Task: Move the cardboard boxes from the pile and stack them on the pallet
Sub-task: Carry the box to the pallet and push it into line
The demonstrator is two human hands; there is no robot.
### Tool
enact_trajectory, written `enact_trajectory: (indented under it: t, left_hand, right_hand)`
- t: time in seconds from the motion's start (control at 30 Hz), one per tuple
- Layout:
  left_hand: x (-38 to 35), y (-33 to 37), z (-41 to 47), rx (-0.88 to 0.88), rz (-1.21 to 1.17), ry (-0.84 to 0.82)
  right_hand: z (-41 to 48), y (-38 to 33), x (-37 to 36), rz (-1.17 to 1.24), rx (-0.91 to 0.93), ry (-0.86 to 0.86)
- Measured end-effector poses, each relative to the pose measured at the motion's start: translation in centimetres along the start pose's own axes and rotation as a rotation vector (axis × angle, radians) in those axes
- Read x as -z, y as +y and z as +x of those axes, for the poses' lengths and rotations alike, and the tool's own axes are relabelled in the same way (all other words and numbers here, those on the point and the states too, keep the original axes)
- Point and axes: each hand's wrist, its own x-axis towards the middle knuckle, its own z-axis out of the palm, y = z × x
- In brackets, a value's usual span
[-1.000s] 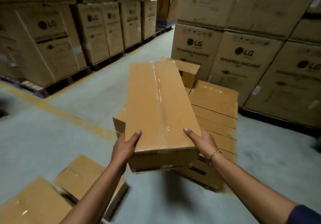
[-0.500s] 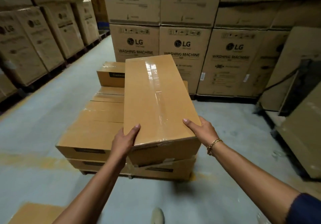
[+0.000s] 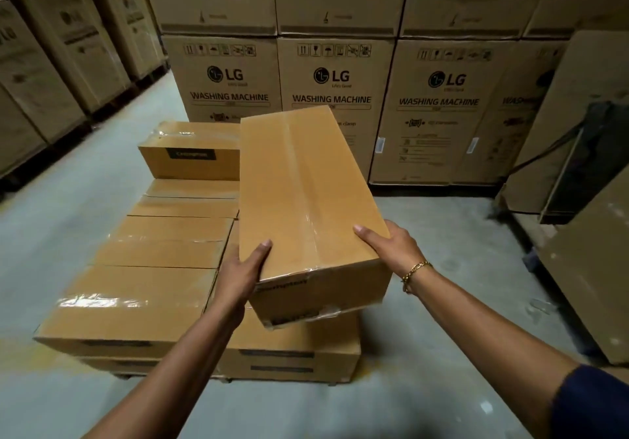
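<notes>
I hold a long taped cardboard box (image 3: 306, 193) in the air, lengthwise away from me. My left hand (image 3: 243, 270) grips its near left corner, thumb on top. My right hand (image 3: 391, 244) grips the near right corner, thumb on top, a gold bracelet at the wrist. The box hangs over the right side of a stack of similar boxes (image 3: 163, 244) on the floor. The stack's left side stands two layers high, with one more box (image 3: 190, 154) on top at the back. The pallet under the stack is hidden.
Tall washing machine cartons (image 3: 333, 98) form a wall behind the stack. More cartons on pallets (image 3: 51, 74) line the left side. Flat cardboard sheets (image 3: 585, 234) lean at the right. Grey concrete floor (image 3: 442, 319) surrounds the stack.
The view has swung right and closer to the stack. The held box has come over the stack's right side, nearer to it. The boxes at my lower left have left the view.
</notes>
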Motion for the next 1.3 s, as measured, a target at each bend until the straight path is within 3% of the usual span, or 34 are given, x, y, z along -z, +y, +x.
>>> enact_trajectory:
  t: [0.3,0.7,0.93,1.3]
  left_hand:
    - [-12.0,4.2,5.8,0.041,-0.033,0.071]
    - [-29.6,8.8,10.2,0.095,-0.13,0.372]
    - [-32.9,9.4,14.5,0.155,-0.151,0.512]
    - [-34.5,8.3,24.8,0.288,-0.266,0.734]
  right_hand:
    - [14.5,2.4,6.0,-0.009,0.012,-0.12]
    - [32.6,3.8,16.0,-0.09,0.126,-0.373]
    - [40.5,2.7,15.1,-0.113,0.184,-0.524]
    - [54.5,-1.5,7.0,-0.229,0.253,-0.802]
